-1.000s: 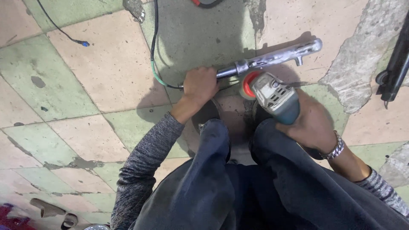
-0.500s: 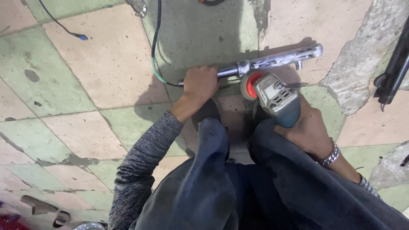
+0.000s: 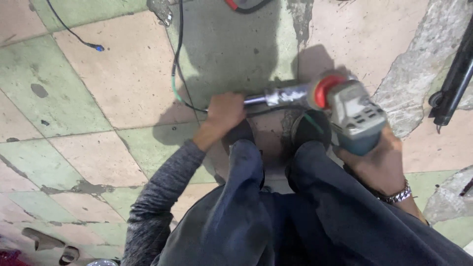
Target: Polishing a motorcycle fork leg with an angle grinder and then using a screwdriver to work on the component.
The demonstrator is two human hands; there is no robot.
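I squat over a tiled floor with my knees in dark blue trousers below. My left hand (image 3: 225,112) grips one end of a shiny metal rod (image 3: 281,95) that lies on the floor. My right hand (image 3: 377,160), with a metal watch at the wrist, holds a grey and blue angle grinder (image 3: 354,116) with a red guard. The grinder's head sits over the rod's right part and hides its far end.
A thin black and green cable (image 3: 176,64) runs down the floor to my left hand. Another black wire with a blue tip (image 3: 98,48) lies at upper left. A black stand leg (image 3: 456,79) leans at the right edge. The green and pink tiles are cracked and worn.
The grinder has swung from beside the rod up over its right part, so the rod's far end is hidden. My view has shifted slightly. The left hand stays on the rod.
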